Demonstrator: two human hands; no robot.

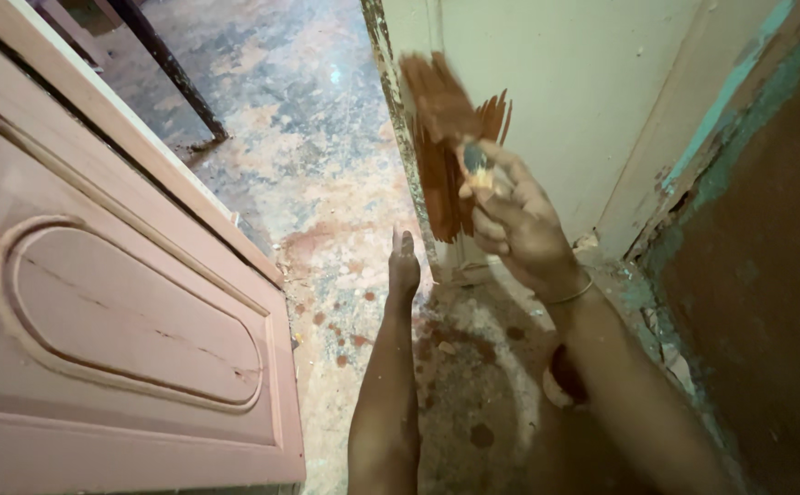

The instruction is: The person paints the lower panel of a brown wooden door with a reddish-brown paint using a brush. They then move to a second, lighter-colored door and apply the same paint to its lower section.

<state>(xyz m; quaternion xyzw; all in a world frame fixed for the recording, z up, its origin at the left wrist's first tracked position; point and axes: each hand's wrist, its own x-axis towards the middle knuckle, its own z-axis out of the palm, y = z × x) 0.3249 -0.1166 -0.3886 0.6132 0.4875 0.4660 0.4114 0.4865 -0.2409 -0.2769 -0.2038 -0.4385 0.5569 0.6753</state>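
My right hand (519,229) is shut on a paintbrush (475,165) held upright against the pale wall (565,82). Its bristles are blurred with motion over a patch of wet red-brown paint (441,156) beside the chipped door-frame edge (395,110). A thin bangle circles that wrist. My left hand (404,266) stretches forward low over the floor, seen edge-on with straight fingers and nothing in it, near the foot of the frame.
A pinkish panelled wooden door (116,312) stands open on the left. The paint-spattered concrete floor (327,183) runs through the doorway. A small container of red-brown paint (563,378) sits under my right forearm. A dark wall (767,275) with peeling teal paint closes the right.
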